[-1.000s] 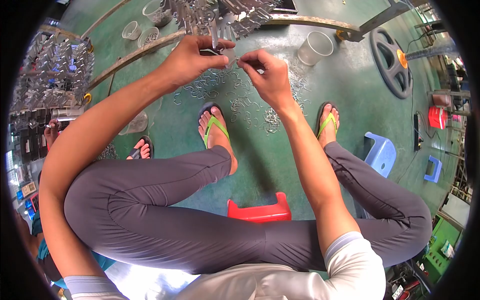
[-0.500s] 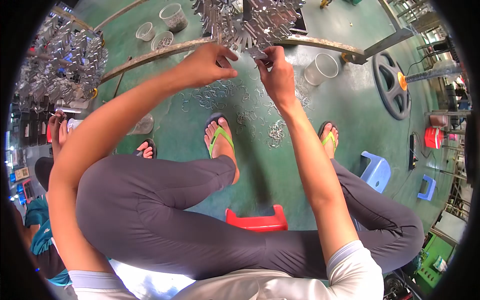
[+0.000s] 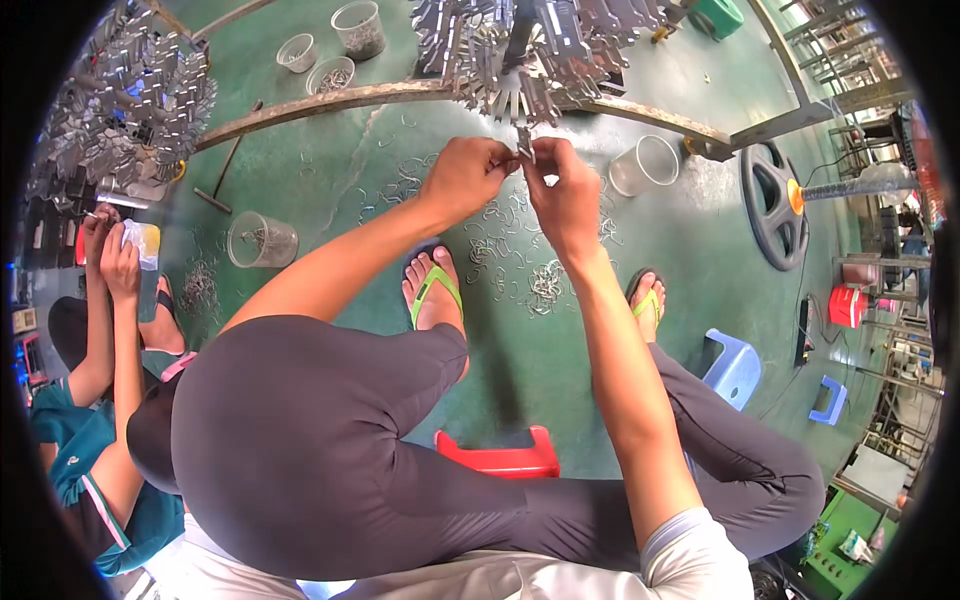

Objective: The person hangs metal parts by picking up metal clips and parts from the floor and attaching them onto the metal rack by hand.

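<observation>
So, a big bunch of metal plates (image 3: 585,45) already hangs in layers at the frame bar (image 3: 345,100), and one more small metal piece (image 3: 525,143) is being handled at its lower tip, between both hands. Right hand (image 3: 566,198): thumb and index pinched nearly closed on that piece. Left hand (image 3: 468,180): fingertips drawn together at its lower left edge; can't tell if they grip the piece or a small hook. Can't confirm it's fastened either.

Plenty of loose stock: bent wires (image 3: 487,250) lie scattered on the floor below the hands, plus a denser heap (image 3: 546,284) between the feet. Small bits also sit in a tub (image 3: 358,30) behind the bar. A second bunch (image 3: 140,125) hangs at far left, also well filled. Overall, I'd judge it well along, but not finished; the remaining count isn't readable here.
</observation>
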A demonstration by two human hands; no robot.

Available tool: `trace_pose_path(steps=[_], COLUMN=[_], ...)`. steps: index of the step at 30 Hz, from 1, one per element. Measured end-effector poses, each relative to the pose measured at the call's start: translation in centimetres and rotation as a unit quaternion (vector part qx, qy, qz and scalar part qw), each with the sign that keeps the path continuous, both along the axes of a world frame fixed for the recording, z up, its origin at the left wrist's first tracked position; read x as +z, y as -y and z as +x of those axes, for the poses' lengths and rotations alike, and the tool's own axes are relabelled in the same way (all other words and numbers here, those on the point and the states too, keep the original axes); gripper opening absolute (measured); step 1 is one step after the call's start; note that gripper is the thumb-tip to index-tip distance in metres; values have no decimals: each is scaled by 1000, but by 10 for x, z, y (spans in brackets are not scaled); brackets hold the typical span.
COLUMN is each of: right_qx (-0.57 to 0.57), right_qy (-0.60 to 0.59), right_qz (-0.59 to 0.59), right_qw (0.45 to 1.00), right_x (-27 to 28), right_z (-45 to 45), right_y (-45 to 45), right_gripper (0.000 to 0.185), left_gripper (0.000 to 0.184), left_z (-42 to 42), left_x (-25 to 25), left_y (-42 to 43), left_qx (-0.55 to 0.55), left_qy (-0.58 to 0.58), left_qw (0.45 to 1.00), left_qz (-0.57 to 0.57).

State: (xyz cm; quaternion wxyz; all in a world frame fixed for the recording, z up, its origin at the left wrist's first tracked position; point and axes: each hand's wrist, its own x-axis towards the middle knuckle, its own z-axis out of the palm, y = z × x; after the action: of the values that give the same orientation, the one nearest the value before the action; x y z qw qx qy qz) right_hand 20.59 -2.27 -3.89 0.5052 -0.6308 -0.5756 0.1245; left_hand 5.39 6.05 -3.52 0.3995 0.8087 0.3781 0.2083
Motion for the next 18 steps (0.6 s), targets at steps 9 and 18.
trace_pose_path(steps=[9, 18], right_qx=[-32, -68], right_qy=[92, 71], right_qz=[-77, -137], right_qw=[992, 986], right_x=[42, 55], right_z=[-13, -24], right_y=[-13, -22], right_gripper=[21, 25], left_gripper=[12, 16], left_z=[2, 2], left_x=[-21, -31], left_y=[0, 1], left_qx=[44, 63], left_qy=[120, 159], left_qw=[987, 981], left_qz=[97, 89])
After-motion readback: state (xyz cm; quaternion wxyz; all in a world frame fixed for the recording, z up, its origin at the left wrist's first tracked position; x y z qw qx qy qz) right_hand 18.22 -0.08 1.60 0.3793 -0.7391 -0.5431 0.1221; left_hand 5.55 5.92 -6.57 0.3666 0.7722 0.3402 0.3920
